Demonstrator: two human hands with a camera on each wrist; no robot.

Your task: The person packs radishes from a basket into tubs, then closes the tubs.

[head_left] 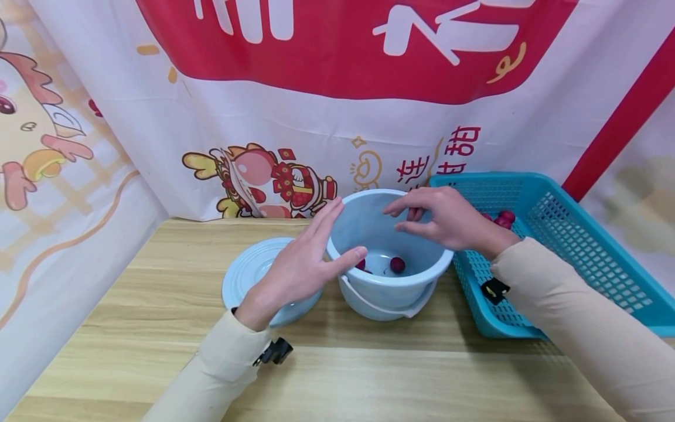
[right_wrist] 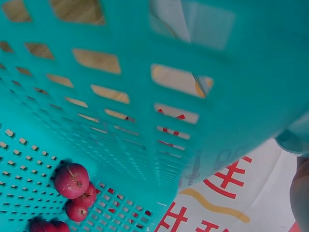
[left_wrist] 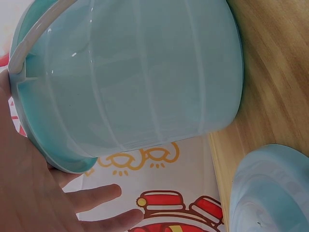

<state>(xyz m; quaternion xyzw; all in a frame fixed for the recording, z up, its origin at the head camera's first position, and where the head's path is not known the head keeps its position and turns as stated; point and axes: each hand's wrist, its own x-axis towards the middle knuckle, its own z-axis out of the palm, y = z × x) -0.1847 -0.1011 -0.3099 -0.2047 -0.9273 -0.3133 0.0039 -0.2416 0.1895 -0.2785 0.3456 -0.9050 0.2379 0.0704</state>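
A light blue bucket (head_left: 364, 225) stands upright with its handle hanging at the front. At least two red radishes (head_left: 398, 265) lie on its bottom. My left hand (head_left: 300, 261) rests at the left side of the rim, fingers straight; the left wrist view shows this hand (left_wrist: 38, 188) against the rim. Over the bucket's right side hovers my right hand (head_left: 437, 217), fingers slightly bent, with nothing seen between them. The turquoise basket (head_left: 477, 310) at right holds several more radishes (right_wrist: 71, 181), bunched in a far corner.
A round light blue lid (head_left: 237, 281) lies on the wooden table (head_left: 369, 381), left of the bucket and partly behind my left hand. The basket stands close to the bucket's right side, under my right forearm. A printed curtain (head_left: 295, 117) hangs behind.
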